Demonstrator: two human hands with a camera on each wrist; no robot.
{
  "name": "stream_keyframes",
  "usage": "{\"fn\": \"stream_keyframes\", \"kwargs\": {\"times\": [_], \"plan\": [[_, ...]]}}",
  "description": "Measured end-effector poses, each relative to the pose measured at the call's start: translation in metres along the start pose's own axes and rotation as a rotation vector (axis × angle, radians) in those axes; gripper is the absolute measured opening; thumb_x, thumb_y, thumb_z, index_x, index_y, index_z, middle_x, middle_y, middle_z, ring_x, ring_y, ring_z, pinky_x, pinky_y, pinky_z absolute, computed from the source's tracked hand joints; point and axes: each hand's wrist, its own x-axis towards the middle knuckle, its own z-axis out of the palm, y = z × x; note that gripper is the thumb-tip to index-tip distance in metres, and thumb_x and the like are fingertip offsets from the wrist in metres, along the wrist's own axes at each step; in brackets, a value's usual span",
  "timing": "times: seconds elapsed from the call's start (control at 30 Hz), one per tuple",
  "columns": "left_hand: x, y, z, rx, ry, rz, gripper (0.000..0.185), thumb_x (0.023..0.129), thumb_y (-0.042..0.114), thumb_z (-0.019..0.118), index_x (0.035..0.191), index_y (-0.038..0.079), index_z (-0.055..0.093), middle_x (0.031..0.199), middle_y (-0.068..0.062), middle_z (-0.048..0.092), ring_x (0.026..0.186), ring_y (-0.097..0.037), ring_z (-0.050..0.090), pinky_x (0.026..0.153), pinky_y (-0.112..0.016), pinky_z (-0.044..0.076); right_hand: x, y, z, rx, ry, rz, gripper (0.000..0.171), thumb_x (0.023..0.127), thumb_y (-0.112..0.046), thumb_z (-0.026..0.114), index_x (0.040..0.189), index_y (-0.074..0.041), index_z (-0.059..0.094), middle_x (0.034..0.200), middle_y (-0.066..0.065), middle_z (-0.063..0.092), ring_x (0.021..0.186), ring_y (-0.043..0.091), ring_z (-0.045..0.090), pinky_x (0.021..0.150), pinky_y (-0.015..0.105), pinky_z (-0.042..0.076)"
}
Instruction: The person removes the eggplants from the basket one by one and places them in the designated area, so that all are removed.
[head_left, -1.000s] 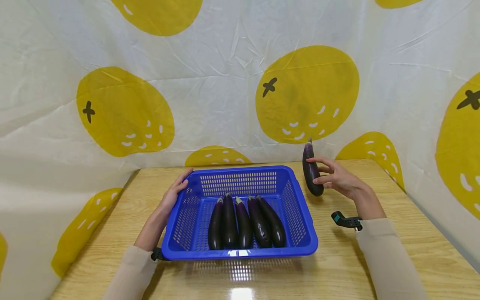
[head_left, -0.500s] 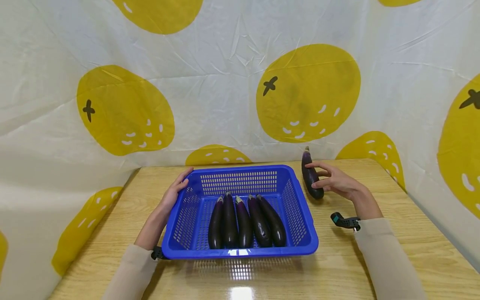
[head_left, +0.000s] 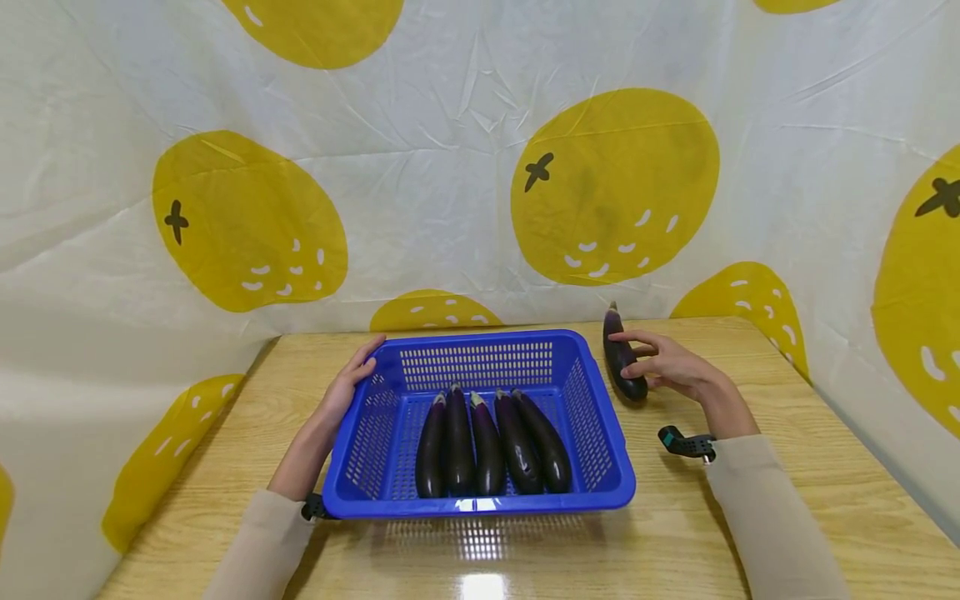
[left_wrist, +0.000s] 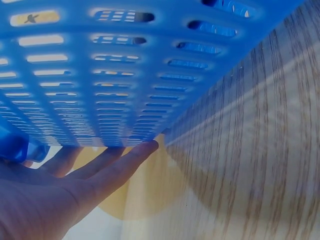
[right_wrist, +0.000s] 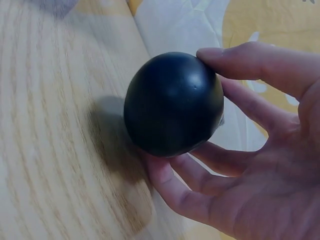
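A white backdrop (head_left: 450, 150) printed with big yellow fruit shapes hangs behind and to both sides of the wooden surface (head_left: 787, 467), which is pale, grained and glossy enough to show a glare patch at its near edge.

On the middle of the surface stands a blue plastic basket (head_left: 480, 357), rectangular, with slotted walls and a rolled rim. Five eggplants (head_left: 491, 446) lie side by side on its floor, stem ends pointing away from the person, each touching its neighbour.

The person's left hand (head_left: 347, 387) rests against the basket's left wall near the far corner. In the left wrist view the fingers (left_wrist: 112, 170) lie straight along the slotted wall, released rather than curled round it.

Just beside the basket's right wall, at the far right corner, a sixth eggplant (head_left: 621, 360) lies on the surface with its stem end toward the backdrop. It is slim, dark purple going almost black, smooth and shiny, with a paler purplish cap at the stem. The right wrist view shows its rounded blossom end (right_wrist: 174, 104), nearly black, dully glossy, with one tiny dimple, casting a shadow on the wood.

The right hand (head_left: 667, 365) is grasping this eggplant, thumb over the top and fingers (right_wrist: 175, 187) curled underneath.

Both arms wear beige sleeves (head_left: 772, 517).
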Motion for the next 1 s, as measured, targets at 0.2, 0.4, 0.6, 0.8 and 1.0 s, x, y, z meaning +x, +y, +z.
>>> {"fn": "stream_keyframes", "kwargs": {"times": [0.2,0.4,0.6,0.8,1.0], "plan": [[0.0002,0.0013,0.0006,0.001,0.004,-0.01,0.054,0.115,0.03,0.026,0.167,0.027,0.016,0.175,-0.004,0.01,0.158,-0.029,0.015,0.127,-0.049,0.014,0.0016,0.0017,0.0008,-0.004,0.01,0.021,0.077,0.095,-0.015,0.069,0.162,-0.011,0.032,0.161,0.035,0.023,0.117,0.035,0.048,0.073,0.033,0.045],[-0.0004,0.0014,0.0003,0.014,0.008,-0.016,0.054,0.115,0.032,0.026,0.167,0.029,0.015,0.175,-0.002,0.01,0.158,-0.029,0.016,0.125,-0.047,0.018,0.0031,0.0015,0.0004,-0.022,0.019,0.032,0.075,0.097,-0.016,0.068,0.162,-0.011,0.032,0.161,0.036,0.021,0.119,0.036,0.047,0.07,0.031,0.044],[0.0,0.0018,0.0006,0.011,0.009,-0.013,0.054,0.115,0.031,0.026,0.167,0.028,0.016,0.175,-0.003,0.009,0.158,-0.031,0.015,0.127,-0.052,0.014,0.0047,0.0024,-0.0003,-0.046,0.024,0.031,0.075,0.097,-0.019,0.069,0.162,-0.009,0.032,0.161,0.037,0.023,0.117,0.036,0.049,0.067,0.029,0.044],[0.0002,0.0016,0.0007,0.013,0.008,-0.01,0.054,0.115,0.032,0.026,0.167,0.028,0.015,0.175,-0.004,0.009,0.158,-0.031,0.016,0.126,-0.05,0.016,0.0041,0.0046,-0.0004,-0.043,0.02,0.012,0.069,0.099,-0.018,0.067,0.159,-0.007,0.036,0.162,0.033,0.025,0.129,0.041,0.045,0.078,0.034,0.048],[-0.0012,0.0022,0.0008,0.031,0.01,-0.01,0.054,0.115,0.033,0.026,0.167,0.029,0.015,0.175,-0.004,0.01,0.157,-0.03,0.018,0.117,-0.035,0.028,0.0013,0.0028,-0.0006,-0.089,0.011,-0.013,0.059,0.101,-0.018,0.063,0.155,-0.004,0.043,0.162,0.032,0.028,0.138,0.05,0.043,0.099,0.055,0.051]]}}
